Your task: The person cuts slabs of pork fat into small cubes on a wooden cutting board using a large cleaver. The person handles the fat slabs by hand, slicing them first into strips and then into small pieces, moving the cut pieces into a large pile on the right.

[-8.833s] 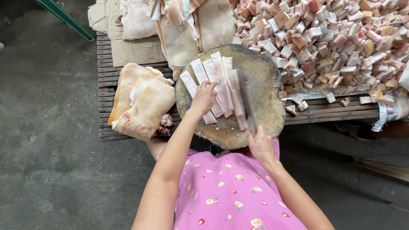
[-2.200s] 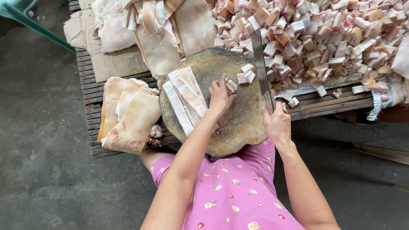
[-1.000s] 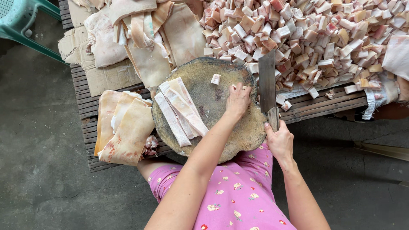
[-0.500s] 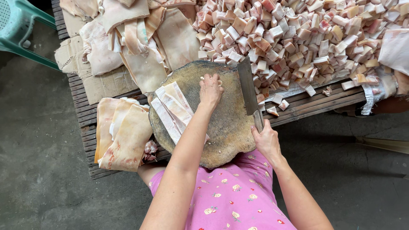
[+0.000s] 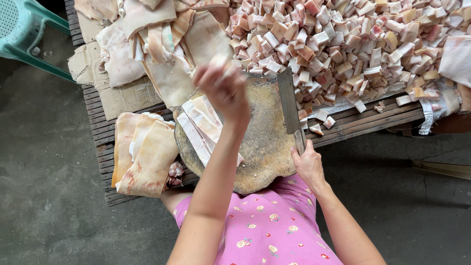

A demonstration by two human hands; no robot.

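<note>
**Raised hand, resting blade: where a slip could start**

At the far left a green plastic chair stood on the concrete floor, apart from the work. Next came flat sheets of pork skin spread on the slatted wooden pallet, and a folded stack of skin slabs lying just beside the round chopping block. Long strips of fat lay on the block's left half, some overhanging its edge; a careless knock there could have tipped them off.

The left hand was lifted above the block, blurred, fingers curled around something pale, seemingly cut pieces; what exactly it held could not be told. A loose hold on greasy meat risked dropping bits short of the heap.

To the right, the cleaver lay with its blade flat over the block's right edge, and the right hand was closed around its handle. Slick fingers on that handle seemed the main hazard, especially with the left arm crossing near the blade.

Farthest right, the big heap of meat cubes crowded the pallet edge, a few strays already near the drop.
</note>
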